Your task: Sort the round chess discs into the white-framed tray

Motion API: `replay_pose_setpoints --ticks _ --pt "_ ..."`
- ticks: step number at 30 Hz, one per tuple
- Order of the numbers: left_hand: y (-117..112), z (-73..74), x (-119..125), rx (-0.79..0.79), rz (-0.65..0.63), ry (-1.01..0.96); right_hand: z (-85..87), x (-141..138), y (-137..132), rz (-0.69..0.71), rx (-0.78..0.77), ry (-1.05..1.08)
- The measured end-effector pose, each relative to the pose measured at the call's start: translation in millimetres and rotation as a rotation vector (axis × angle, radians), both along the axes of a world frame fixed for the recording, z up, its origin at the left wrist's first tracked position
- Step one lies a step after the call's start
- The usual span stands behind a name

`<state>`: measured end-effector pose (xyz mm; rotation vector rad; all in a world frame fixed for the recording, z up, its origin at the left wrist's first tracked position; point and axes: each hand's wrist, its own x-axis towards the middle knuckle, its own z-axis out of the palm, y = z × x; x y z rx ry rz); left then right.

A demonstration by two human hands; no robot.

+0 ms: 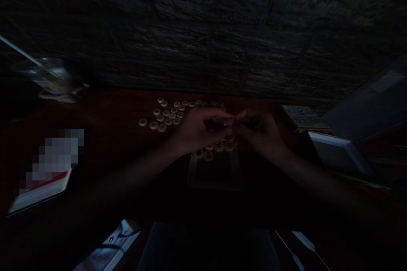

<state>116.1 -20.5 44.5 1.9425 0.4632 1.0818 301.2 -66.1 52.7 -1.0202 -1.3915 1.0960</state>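
My left hand and my right hand meet over the middle of the table, fingertips pinched together. Whatever lies between the fingers is too dark and small to make out. Right below them, several round Chinese chess pieces with marked faces sit at the far end of a shallow box. Behind and left of my left hand, many more Chinese chess pieces lie loose on the table, some partly hidden by that hand.
The dark wooden table runs up to a rough stone wall. At the left stand a clear plastic cup with a straw and a lit phone or tablet. On the right lie a printed box and a pale-rimmed tray.
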Motion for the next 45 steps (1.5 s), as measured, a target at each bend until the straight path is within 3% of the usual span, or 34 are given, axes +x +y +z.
replay_pose_setpoints --ticks 12,19,29,39,45 --pt "2.7 3.0 -0.1 -0.157 0.086 -0.068 -2.8 4.4 2.2 0.013 0.045 -0.001" --pt "1.0 7.8 -2.0 -0.109 0.095 0.006 -1.8 2.3 1.8 0.014 0.050 -0.032" --pt "2.9 2.8 -0.4 -0.134 0.034 -0.063 -1.8 2.7 0.7 0.001 0.059 0.019" --pt "4.4 7.3 -1.2 -0.134 0.112 -0.063 0.1 4.1 1.3 0.002 0.040 0.033" --pt "8.7 2.9 -1.0 -0.156 0.115 -0.095 3.6 1.6 -0.2 -0.017 0.056 0.007"
